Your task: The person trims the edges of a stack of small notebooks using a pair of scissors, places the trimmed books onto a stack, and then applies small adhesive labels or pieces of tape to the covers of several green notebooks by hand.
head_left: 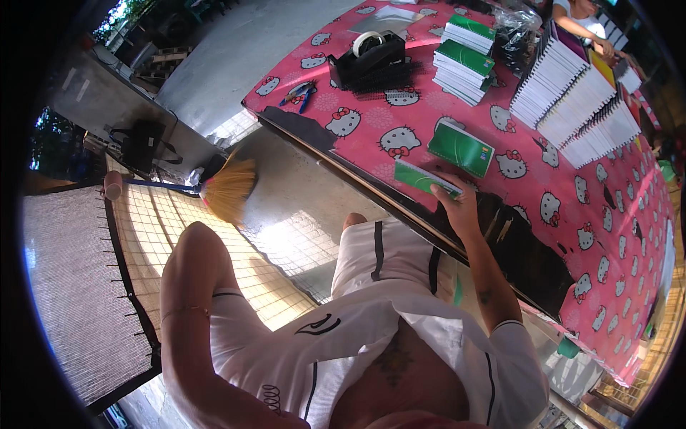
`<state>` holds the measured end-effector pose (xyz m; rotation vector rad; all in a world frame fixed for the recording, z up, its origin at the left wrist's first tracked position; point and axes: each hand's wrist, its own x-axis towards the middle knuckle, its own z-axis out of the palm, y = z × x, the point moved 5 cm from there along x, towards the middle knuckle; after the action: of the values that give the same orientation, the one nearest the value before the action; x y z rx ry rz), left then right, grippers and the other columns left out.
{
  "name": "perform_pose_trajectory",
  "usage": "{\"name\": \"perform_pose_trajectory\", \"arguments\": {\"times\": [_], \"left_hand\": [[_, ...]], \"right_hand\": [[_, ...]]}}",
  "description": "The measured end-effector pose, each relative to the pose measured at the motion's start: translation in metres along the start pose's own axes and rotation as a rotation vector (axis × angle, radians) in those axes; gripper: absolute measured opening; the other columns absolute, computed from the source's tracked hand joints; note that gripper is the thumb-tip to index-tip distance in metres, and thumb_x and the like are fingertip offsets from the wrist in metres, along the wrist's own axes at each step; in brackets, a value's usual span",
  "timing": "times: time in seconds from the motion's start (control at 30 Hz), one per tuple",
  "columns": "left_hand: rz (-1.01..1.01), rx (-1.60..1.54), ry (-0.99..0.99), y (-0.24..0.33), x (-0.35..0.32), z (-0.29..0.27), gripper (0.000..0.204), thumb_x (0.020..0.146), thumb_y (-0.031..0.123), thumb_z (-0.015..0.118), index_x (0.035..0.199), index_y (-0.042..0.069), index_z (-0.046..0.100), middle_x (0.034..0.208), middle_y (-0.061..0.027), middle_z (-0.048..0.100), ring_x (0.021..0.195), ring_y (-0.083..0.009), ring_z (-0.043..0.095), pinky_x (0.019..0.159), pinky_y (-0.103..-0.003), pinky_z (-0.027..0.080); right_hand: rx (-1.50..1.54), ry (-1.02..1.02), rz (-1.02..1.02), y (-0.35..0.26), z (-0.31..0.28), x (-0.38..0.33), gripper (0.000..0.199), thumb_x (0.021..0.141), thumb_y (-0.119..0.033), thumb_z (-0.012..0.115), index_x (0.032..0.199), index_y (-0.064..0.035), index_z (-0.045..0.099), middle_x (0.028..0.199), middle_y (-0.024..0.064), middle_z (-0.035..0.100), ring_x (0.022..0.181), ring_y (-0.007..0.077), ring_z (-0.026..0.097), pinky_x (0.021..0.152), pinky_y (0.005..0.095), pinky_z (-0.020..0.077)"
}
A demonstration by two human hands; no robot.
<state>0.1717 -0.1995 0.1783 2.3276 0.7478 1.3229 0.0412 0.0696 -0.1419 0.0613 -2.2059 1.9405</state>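
My right hand grips a small green-covered notebook by its near end, thumb on top, at the edge of the table. Just beyond it lies another green spiral notebook, flat on the pink cloth. Farther back stand stacks of similar green notebooks, their white page edges showing. My left arm is bent, elbow raised, with the forearm folding back toward me. The left hand itself is out of view.
The pink patterned tablecloth is torn at the near edge. A black tape dispenser, pliers and a blue tool, and tall spiral-notebook stacks stand on it. A person is at the far right. A broom lies left.
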Motion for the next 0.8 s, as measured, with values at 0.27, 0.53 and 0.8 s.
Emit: {"name": "perform_pose_trajectory", "arguments": {"times": [0.27,0.53,0.8], "left_hand": [[-0.081,0.077,-0.012,0.032,0.007,0.017,0.037,0.093,0.037,0.061,0.125,0.019,0.058,0.063,0.0039,0.050,0.051,-0.0037,0.043,0.048,-0.020,0.033],[0.263,0.118,0.377,0.093,-0.061,-0.017,0.051,0.093,0.047,0.062,0.133,0.016,0.058,0.062,0.0034,0.053,0.051,-0.0031,0.044,0.050,-0.019,0.035],[-1.117,0.935,0.950,-0.223,-0.230,-0.023,0.032,0.095,0.016,0.062,0.124,0.003,0.062,0.074,-0.0048,0.054,0.064,-0.0176,0.051,0.060,-0.032,0.044]], "right_hand": [[-0.002,-0.039,0.039,0.001,0.001,0.001,0.028,0.090,-0.011,0.066,0.114,0.0032,0.065,0.100,0.0056,0.066,0.091,0.0090,0.058,0.084,0.0252,0.0462],[0.008,-0.077,-0.002,-0.016,0.007,0.001,0.027,0.090,-0.011,0.067,0.113,0.0022,0.066,0.097,0.0043,0.067,0.089,0.0082,0.058,0.081,0.0244,0.0464],[-0.023,0.033,0.005,-0.005,-0.005,0.005,0.025,0.090,-0.009,0.067,0.113,0.0006,0.066,0.093,0.0032,0.067,0.082,0.0071,0.056,0.076,0.0238,0.0462]]}}
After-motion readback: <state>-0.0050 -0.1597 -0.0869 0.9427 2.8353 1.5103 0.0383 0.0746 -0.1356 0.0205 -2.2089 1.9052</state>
